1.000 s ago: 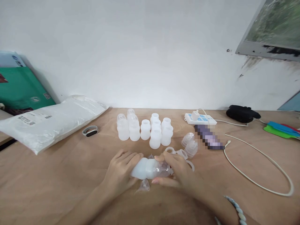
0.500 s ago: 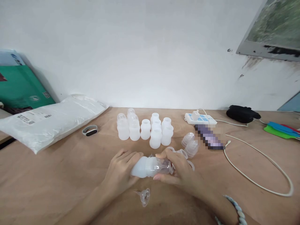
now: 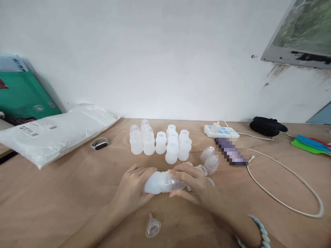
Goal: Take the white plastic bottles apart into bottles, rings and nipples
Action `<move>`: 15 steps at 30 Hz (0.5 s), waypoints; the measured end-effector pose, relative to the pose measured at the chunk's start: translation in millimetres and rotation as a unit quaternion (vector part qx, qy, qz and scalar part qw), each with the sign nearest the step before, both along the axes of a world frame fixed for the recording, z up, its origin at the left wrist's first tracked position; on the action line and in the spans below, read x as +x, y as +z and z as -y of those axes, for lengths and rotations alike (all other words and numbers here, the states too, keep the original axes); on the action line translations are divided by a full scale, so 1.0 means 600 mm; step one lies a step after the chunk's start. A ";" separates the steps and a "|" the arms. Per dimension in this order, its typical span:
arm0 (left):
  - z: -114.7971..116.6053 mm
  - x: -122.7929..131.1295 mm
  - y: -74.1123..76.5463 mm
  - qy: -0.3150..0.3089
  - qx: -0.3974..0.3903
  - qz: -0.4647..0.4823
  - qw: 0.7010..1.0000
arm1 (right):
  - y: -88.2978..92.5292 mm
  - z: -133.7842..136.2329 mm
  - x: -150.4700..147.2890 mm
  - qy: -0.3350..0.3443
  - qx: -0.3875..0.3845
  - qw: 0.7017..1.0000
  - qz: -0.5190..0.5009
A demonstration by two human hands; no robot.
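My left hand (image 3: pixel 130 191) grips the base of a small translucent white bottle (image 3: pixel 157 182) held sideways just above the table. My right hand (image 3: pixel 198 186) is closed round its clear top end. A loose clear nipple (image 3: pixel 152 228) lies on the wooden table (image 3: pixel 64 193) in front of my hands. Behind them stands a group of several white bottles (image 3: pixel 165 143); some at the left wear clear caps. Two clear domed caps (image 3: pixel 210 160) and some rings lie just right of my right hand.
A white plastic bag (image 3: pixel 55 132) and a green folder (image 3: pixel 22 98) lie at the left, with a wristband (image 3: pixel 99 143) near the bag. A power strip (image 3: pixel 221 131), a blurred-out object (image 3: pixel 231 151), a white cable (image 3: pixel 287 193), a black pouch (image 3: pixel 267 125) and coloured sheets (image 3: pixel 310 143) are at the right.
The clear nipple has dropped from under the bottle and come to rest nearer me on the table. My right hand has closed further over the bottle's top.
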State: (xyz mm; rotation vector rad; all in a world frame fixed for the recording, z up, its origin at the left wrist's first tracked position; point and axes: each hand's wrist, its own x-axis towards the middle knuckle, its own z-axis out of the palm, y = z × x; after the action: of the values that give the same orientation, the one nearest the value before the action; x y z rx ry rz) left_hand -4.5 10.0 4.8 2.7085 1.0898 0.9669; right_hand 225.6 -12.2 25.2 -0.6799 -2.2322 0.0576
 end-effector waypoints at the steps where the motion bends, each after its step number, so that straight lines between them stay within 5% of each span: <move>1: 0.000 0.001 0.001 0.001 -0.021 0.004 1.000 | 0.001 -0.001 0.001 0.009 -0.005 1.000 -0.002; 9: 0.010 0.016 0.008 0.013 -0.129 0.021 0.991 | 0.009 0.005 0.005 0.019 -0.096 0.993 -0.060; 15: 0.013 0.013 -0.002 0.000 -0.010 -0.003 1.000 | 0.010 0.010 0.010 -0.057 -0.136 0.989 -0.025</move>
State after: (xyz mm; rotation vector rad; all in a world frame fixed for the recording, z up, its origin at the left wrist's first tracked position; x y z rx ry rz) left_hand 3.6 2.4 3.5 2.6973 1.0949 0.9439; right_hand 231.4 -18.3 31.4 -0.9401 -2.1533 0.3229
